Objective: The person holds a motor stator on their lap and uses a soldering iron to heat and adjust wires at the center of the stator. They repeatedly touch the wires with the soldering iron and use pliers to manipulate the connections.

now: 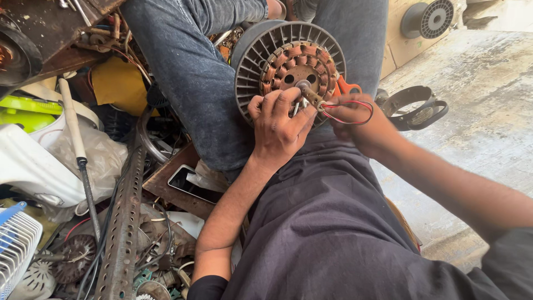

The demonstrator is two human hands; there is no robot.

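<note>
The left hand (280,125) rests curled fingers on the round fan motor (288,69). The right hand (361,119) pinches its red wires (355,111).

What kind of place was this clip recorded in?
Probably a small electrical repair or scrap workshop, with work done seated on the floor. The left hand and right hand work on a fan motor stator with copper windings; a perforated metal bar and a white fan grille lie among scattered parts.
</note>
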